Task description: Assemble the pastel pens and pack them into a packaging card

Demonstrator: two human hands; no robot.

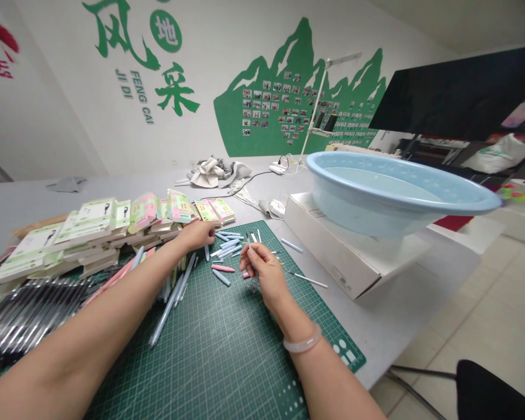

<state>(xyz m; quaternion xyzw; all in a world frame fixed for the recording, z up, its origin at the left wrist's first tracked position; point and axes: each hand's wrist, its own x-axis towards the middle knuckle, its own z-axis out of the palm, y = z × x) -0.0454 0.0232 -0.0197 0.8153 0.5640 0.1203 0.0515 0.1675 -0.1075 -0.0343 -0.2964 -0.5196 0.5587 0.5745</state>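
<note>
My right hand (265, 271) is raised over the green cutting mat (210, 361), its fingers pinched on a thin pen refill (248, 238) with a dark tip pointing up. My left hand (198, 234) reaches to the mat's far edge, fingers curled closed; whatever they may hold is hidden. Light-blue pen barrels (230, 249) lie loosely between the two hands. A pink pen piece (223, 268) and a blue pen piece (221, 277) rest nearer to me. Right of my right hand lies a white refill (310, 280).
Stacked boxes or pads (87, 224) stand at left, behind rows of dark, shiny pens (30, 318). At right a blue basin (376, 204) sits on a white carton (328, 251). Crumpled cloths (214, 172) and a cable (245, 179) lie behind. A black chair (485, 388) stands at lower right.
</note>
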